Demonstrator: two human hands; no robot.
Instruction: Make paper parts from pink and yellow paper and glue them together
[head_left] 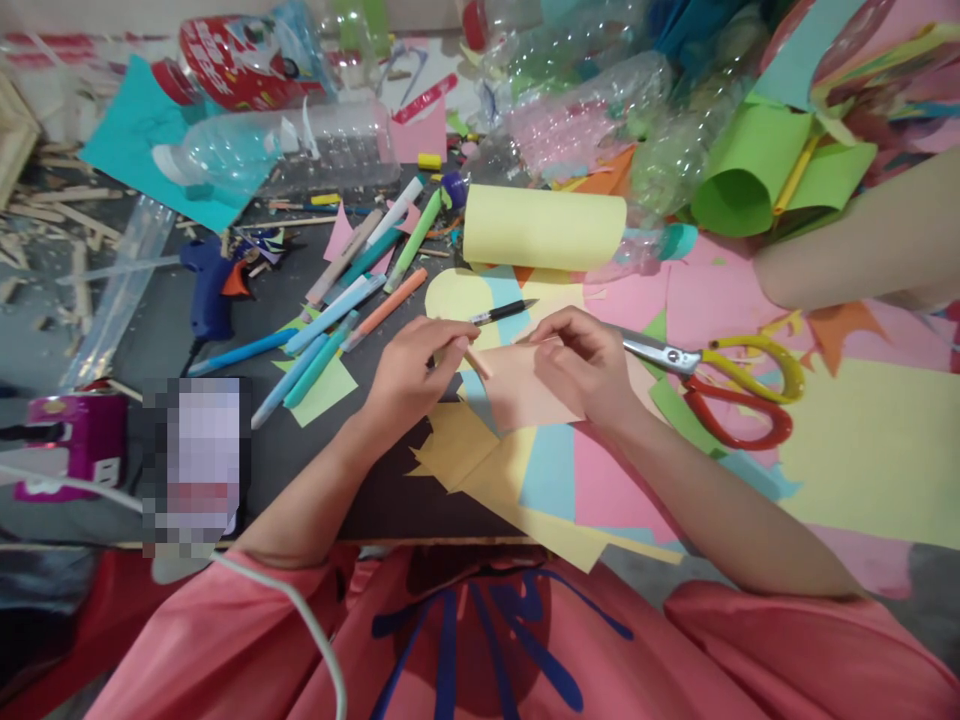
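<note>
A piece of peach-coloured paper is held between my two hands above the table's front part. My left hand pinches its left edge, which looks curled or folded over. My right hand has its fingers bent and closed on the paper's upper right part; its fingertips are partly hidden. A black pen lies just beyond the paper, between the hands. Scissors with one yellow and one red handle lie right of my right hand. Beneath are sheets of yellow, blue and pink paper.
Several markers, a blue glue gun and a phone lie to the left. Plastic bottles and a yellow paper roll lie behind. Another person's arm reaches in from the right, near a green paper roll.
</note>
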